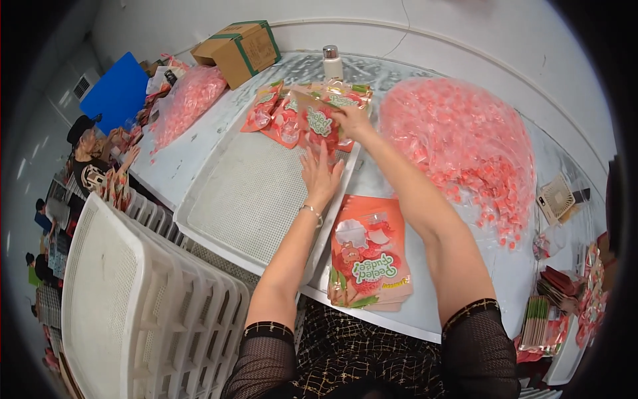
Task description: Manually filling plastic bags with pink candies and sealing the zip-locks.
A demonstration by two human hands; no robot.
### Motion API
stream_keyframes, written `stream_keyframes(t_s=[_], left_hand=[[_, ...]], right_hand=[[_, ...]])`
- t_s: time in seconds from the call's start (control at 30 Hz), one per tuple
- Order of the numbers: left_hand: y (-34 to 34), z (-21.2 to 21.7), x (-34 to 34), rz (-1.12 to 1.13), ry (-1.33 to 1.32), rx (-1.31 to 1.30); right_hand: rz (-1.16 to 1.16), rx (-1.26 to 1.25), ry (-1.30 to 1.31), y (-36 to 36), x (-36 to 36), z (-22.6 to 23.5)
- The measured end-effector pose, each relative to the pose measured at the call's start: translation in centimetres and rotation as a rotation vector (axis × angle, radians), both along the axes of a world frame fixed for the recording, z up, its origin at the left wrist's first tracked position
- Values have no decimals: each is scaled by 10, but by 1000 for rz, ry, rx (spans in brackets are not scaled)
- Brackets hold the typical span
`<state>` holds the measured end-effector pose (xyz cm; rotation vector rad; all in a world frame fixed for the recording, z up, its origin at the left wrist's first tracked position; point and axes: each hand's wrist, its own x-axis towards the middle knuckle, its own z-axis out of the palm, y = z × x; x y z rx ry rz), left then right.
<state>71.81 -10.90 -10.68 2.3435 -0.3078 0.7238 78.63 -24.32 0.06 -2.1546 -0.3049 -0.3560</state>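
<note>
Over the far end of a white mesh tray, my right hand grips the edge of a pink candy pouch. My left hand has its fingers stretched out, with the tips at the pouch's lower part. Other filled pouches lie in the tray's far end, just beyond and to the left of that pouch. Below my right forearm, a stack of flat pink pouches rests on the table between the tray and my body.
A big clear bag of pink wrapped candies spills open at right. A smaller candy bag, a cardboard box and a white bottle stand farther back. Stacked trays rise at lower left. A co-worker sits at far left.
</note>
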Motion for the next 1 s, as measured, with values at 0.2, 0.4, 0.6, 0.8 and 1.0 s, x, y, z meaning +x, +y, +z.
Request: stream_keyframes(t_s=[0.2,0.4,0.6,0.8,1.0], left_hand=[[18,-57,60,44,203,132],[-28,2,65,183,427,304],[6,-12,47,-33,123,32],[-25,68,-167,-510,119,93],[-11,38,-283,-640,217,328]], right_hand=[[122,142,-324,4,-104,-53],[-452,-234,-67,-178,-200,-132],[-688,-423,223,-219,-132,-148],[-583,-475,287,-206,-152,-134],[-459,-678,299,-207,-250,-140]])
